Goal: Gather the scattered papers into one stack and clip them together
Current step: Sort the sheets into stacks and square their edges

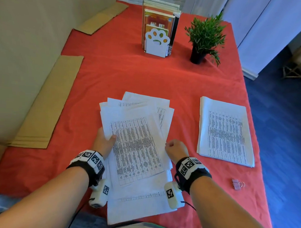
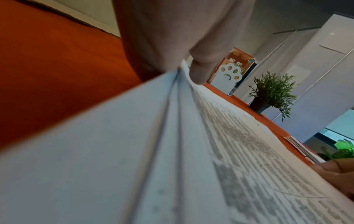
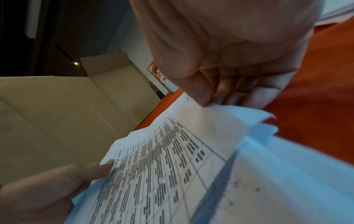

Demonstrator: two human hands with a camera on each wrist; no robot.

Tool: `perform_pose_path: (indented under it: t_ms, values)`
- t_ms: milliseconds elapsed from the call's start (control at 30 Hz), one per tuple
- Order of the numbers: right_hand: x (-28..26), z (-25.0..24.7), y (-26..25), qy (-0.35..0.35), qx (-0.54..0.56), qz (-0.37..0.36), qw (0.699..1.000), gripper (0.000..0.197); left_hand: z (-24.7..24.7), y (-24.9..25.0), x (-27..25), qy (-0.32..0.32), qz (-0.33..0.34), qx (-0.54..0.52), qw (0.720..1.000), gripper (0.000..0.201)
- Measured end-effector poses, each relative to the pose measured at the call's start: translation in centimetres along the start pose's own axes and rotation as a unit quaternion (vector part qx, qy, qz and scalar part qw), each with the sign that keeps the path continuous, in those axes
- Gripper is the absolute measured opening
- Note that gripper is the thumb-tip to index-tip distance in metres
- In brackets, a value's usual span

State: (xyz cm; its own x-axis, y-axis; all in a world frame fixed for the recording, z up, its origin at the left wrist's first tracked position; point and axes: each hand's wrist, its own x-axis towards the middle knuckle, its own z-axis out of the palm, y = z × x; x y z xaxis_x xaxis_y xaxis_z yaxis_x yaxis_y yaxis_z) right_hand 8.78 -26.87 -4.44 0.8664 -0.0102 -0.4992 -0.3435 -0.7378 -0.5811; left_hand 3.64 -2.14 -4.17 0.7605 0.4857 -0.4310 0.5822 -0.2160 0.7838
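Observation:
A loose, fanned bundle of printed papers (image 1: 136,139) lies in front of me on the red tablecloth (image 1: 131,74). My left hand (image 1: 104,142) grips its left edge, thumb on top of the sheets (image 2: 249,151). My right hand (image 1: 175,149) pinches the right edge of the papers (image 3: 172,159) between thumb and curled fingers. A second, squared stack of papers (image 1: 225,131) sits apart at the right. A pink binder clip (image 1: 236,184) lies on the cloth near the right edge.
A paw-shaped white bookend with books (image 1: 157,42) and a small potted plant (image 1: 205,38) stand at the back. Flat cardboard sheets (image 1: 47,105) lie along the left side. The table's right edge drops to a blue floor (image 1: 284,138).

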Motion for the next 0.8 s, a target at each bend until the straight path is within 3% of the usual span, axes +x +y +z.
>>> perform_pose_path:
  t_ms: [100, 200, 333, 533, 800]
  values:
    - [-0.2, 0.6, -0.4, 0.001, 0.029, 0.007, 1.0, 0.023, 0.2, -0.2, 0.0, 0.015, -0.014, -0.002, 1.0, 0.042]
    - [-0.3, 0.5, -0.7, 0.011, 0.008, 0.006, 1.0, 0.015, 0.0, -0.5, 0.5, 0.053, -0.029, -0.012, 0.998, 0.041]
    - [-0.2, 0.2, -0.9, -0.074, -0.015, 0.012, 0.997, 0.015, -0.7, -1.0, 1.1, 0.098, -0.068, -0.024, 0.993, 0.037]
    - [-0.3, 0.3, -1.2, -0.106, -0.001, -0.001, 0.994, 0.011, -2.5, -1.5, 2.4, 0.177, -0.13, -0.108, 0.97, 0.038]
    - [-0.6, 0.7, -2.2, -0.074, 0.13, 0.055, 0.987, 0.02, -2.3, -0.8, 2.2, 0.181, -0.144, -0.145, 0.962, 0.047]
